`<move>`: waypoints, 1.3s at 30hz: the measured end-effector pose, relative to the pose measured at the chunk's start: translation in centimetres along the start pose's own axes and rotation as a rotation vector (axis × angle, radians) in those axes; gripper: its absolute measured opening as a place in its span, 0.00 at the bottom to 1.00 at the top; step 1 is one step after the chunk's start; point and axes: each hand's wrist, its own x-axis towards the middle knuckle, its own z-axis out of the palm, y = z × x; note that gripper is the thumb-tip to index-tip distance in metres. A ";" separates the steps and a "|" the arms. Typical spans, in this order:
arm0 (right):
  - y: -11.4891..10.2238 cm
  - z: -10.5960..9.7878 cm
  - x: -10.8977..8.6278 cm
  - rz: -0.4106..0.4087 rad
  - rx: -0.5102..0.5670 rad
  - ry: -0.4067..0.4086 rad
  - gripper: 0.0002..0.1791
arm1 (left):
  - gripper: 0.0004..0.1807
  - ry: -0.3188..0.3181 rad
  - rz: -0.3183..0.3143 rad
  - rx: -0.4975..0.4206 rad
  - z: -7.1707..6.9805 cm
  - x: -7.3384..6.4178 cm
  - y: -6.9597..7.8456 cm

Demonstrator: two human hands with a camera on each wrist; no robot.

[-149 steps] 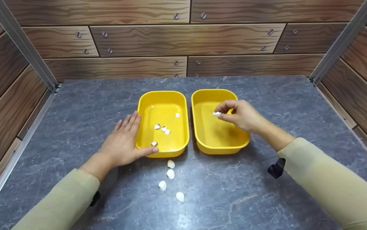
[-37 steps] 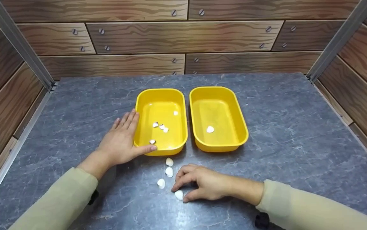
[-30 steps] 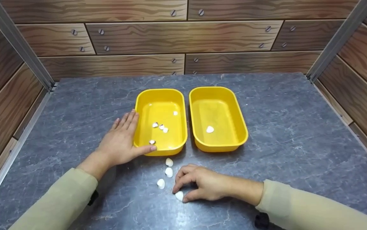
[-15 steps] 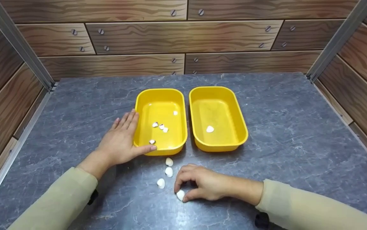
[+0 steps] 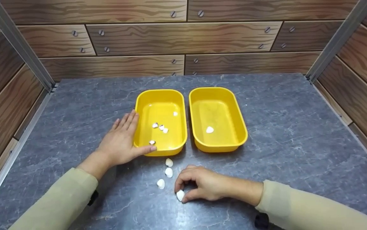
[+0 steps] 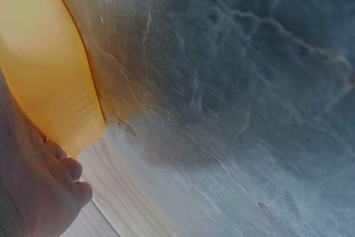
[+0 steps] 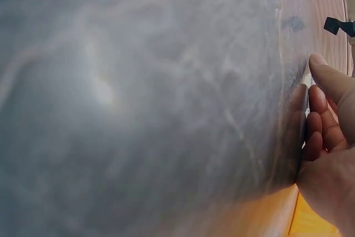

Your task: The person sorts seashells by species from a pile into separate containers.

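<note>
In the head view my right hand [image 5: 207, 183] is low over the table, its thumb and forefinger pinching a white seashell [image 5: 180, 195] at the tabletop. My left hand [image 5: 119, 145] rests against the left side of the left yellow tub [image 5: 170, 141], fingers straight and thumb over the near rim. Several small shells [image 5: 155, 125] lie inside that tub. A single white shell [image 5: 210, 129] sits in the right yellow tub [image 5: 217, 110]. In the left wrist view, fingertips [image 6: 71, 169] touch the tub's wall [image 6: 55, 70]. The right wrist view barely shows the pinched shell.
Between the tubs and my right hand, three more shells stand loose on the grey marbled table: one nearest the tub [image 5: 169, 162], a middle shell [image 5: 169, 172] and a lower-left shell [image 5: 160, 183]. Wood-patterned walls [image 5: 183, 38] enclose the back and sides.
Five seconds ago my right hand held a shell over the right tub; that tub now contains one. The hand has come down to a table shell, which has turned slightly. My left hand stays put.
</note>
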 end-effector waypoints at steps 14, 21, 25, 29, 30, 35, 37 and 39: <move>0.0 -0.1 -0.1 -0.009 -0.008 -0.003 0.12 | 0.70 -0.017 -0.006 -0.011 0.0 -0.1 0.1; 0.0 -0.4 -0.3 -0.002 0.019 0.004 0.12 | 0.70 -0.020 -0.003 -0.001 0.1 0.0 0.0; -0.4 -0.8 -0.5 0.000 0.043 0.024 0.11 | 0.70 -0.012 0.001 -0.003 0.1 0.0 0.0; -1.0 -1.7 -0.8 -0.049 0.045 0.071 0.10 | 0.70 -0.013 0.001 -0.006 0.1 0.0 0.0; -1.1 -2.1 -0.9 -0.064 0.045 0.084 0.10 | 0.70 -0.015 -0.001 -0.005 0.1 0.0 0.0; -2.2 -4.2 -1.4 -0.109 0.034 0.141 0.10 | 0.70 -0.014 -0.002 -0.007 0.0 0.0 0.0; -2.6 -5.2 -1.5 -0.115 0.032 0.162 0.10 | 0.70 -0.018 -0.010 -0.008 0.0 0.0 0.0; -2.9 -6.3 -1.6 -0.113 0.047 0.185 0.10 | 0.70 -0.024 -0.019 -0.010 0.0 0.0 0.0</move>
